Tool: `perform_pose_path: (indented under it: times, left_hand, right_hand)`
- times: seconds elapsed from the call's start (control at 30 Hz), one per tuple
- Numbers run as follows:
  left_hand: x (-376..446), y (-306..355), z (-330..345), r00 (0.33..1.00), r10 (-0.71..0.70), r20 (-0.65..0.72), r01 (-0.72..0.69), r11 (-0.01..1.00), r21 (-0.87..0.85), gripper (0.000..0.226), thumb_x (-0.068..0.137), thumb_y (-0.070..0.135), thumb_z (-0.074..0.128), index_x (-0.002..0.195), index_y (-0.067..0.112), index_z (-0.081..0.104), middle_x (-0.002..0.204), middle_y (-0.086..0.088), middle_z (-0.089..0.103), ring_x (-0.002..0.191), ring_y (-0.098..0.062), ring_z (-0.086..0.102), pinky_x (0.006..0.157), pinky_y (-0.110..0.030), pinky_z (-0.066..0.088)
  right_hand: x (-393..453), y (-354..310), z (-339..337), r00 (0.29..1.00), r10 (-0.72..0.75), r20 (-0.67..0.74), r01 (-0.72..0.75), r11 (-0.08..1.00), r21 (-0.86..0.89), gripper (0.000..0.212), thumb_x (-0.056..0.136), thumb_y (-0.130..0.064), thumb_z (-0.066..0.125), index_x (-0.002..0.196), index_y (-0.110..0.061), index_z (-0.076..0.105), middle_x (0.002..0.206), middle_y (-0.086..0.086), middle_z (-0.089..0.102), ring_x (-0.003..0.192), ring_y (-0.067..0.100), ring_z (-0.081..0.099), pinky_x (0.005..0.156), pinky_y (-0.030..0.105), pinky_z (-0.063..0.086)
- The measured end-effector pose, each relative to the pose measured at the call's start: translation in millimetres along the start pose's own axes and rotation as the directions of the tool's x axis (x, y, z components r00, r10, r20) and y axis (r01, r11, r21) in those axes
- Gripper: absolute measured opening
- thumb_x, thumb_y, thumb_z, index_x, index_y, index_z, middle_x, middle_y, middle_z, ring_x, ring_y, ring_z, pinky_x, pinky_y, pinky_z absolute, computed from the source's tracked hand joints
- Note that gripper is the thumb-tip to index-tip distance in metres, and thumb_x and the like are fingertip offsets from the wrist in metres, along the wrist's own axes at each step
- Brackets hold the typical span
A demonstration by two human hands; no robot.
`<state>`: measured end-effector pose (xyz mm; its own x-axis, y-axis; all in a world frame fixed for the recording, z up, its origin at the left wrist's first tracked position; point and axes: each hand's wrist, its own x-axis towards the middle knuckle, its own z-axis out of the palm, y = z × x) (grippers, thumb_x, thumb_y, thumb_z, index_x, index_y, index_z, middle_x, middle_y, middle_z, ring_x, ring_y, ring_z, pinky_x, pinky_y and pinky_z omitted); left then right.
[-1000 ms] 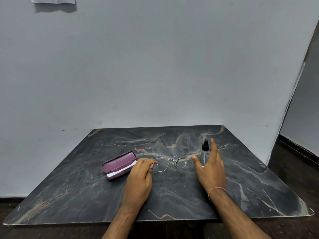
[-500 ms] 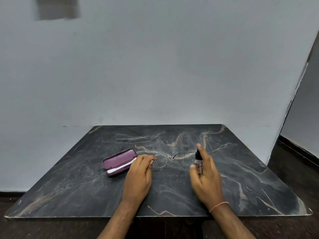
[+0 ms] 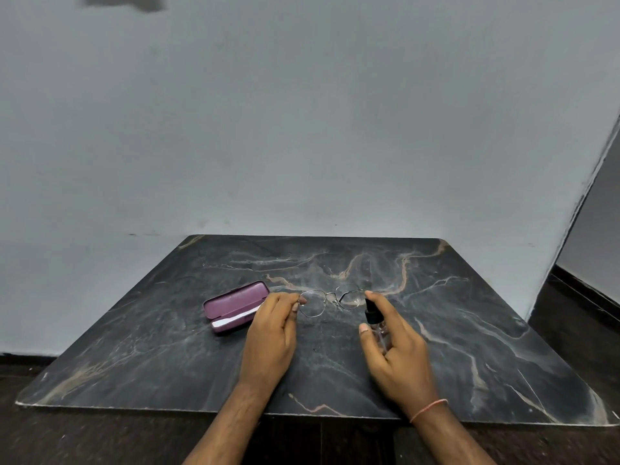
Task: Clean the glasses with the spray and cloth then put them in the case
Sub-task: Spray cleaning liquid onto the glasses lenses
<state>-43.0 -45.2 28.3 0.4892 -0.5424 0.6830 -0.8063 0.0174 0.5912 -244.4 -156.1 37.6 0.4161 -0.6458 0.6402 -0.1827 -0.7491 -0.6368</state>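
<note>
Thin metal-framed glasses (image 3: 330,299) hang just above the dark marble table (image 3: 469,330), pinched at their left end by my left hand (image 3: 271,333). My right hand (image 3: 396,350) grips a small clear spray bottle (image 3: 377,322) with a black pump top, my index finger resting on the pump, its nozzle close to the right lens. A purple glasses case (image 3: 235,305) lies slightly ajar to the left of my left hand. A white cloth edge (image 3: 231,320) shows in its gap.
The table stands against a plain grey wall (image 3: 302,129). Its front edge (image 3: 302,412) runs near my forearms, with dark floor (image 3: 587,313) at the right. A thin band circles my right wrist (image 3: 427,409).
My right hand closed on the spray bottle, lifted it off the table and brought it toward the right lens. The left hand kept hold of the glasses.
</note>
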Motion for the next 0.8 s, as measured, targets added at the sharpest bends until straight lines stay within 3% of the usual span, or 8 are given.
perform_pose_path:
  times: [0.2,0.33,0.5,0.63,0.8]
  left_hand:
    - [-0.5,1.4,-0.8,1.000,-0.005,0.007,0.005,1.000,0.001,0.019,0.112,0.016,0.056,0.117,0.024,0.072,0.113,0.016,0.064,0.109,-0.005,0.065,0.092,-0.021,0.052]
    - [-0.2,2.8,-1.4,1.000,-0.002,0.007,0.002,1.000,0.000,0.020,0.112,0.018,0.055,0.118,0.024,0.072,0.113,0.016,0.065,0.109,-0.005,0.066,0.092,-0.020,0.052]
    - [-0.1,2.9,-0.7,1.000,0.011,0.022,-0.012,1.000,0.012,0.019,0.112,0.020,0.054,0.117,0.024,0.071,0.112,0.016,0.064,0.107,-0.008,0.066,0.091,-0.023,0.053]
    - [0.6,2.7,0.5,0.999,0.021,0.038,-0.022,0.999,0.026,0.018,0.112,0.021,0.054,0.118,0.024,0.071,0.112,0.016,0.063,0.106,-0.007,0.065,0.090,-0.025,0.053]
    - [0.4,2.3,1.2,0.999,0.029,0.034,-0.030,0.999,0.022,0.017,0.111,0.021,0.055,0.118,0.025,0.070,0.112,0.016,0.063,0.105,-0.008,0.066,0.089,-0.029,0.055]
  right_hand:
    - [0.9,1.3,0.9,1.000,0.018,0.012,-0.018,1.000,-0.010,0.057,0.096,-0.021,0.074,0.142,-0.050,0.055,0.108,-0.025,0.068,0.089,-0.005,0.066,0.077,0.007,0.046]
    - [0.7,-2.2,-0.8,1.000,0.007,0.007,-0.007,1.000,0.014,0.064,0.097,-0.019,0.072,0.151,-0.047,0.050,0.100,-0.025,0.063,0.068,0.001,0.062,0.068,0.004,0.042]
    - [-1.3,-6.7,-2.7,0.999,-0.014,0.038,0.013,0.999,0.031,0.068,0.099,-0.019,0.071,0.154,-0.050,0.044,0.097,-0.030,0.058,0.068,-0.009,0.059,0.066,0.001,0.040]
    - [-3.4,-10.6,4.8,0.997,-0.033,0.069,0.031,0.999,0.038,0.063,0.098,-0.019,0.073,0.150,-0.047,0.051,0.108,-0.026,0.066,0.075,-0.024,0.052,0.076,-0.002,0.039]
    - [-9.1,-24.1,25.0,0.996,-0.033,0.086,0.025,0.995,0.093,0.058,0.097,-0.020,0.071,0.146,-0.046,0.054,0.112,-0.023,0.069,0.071,-0.020,0.052,0.076,0.006,0.044]
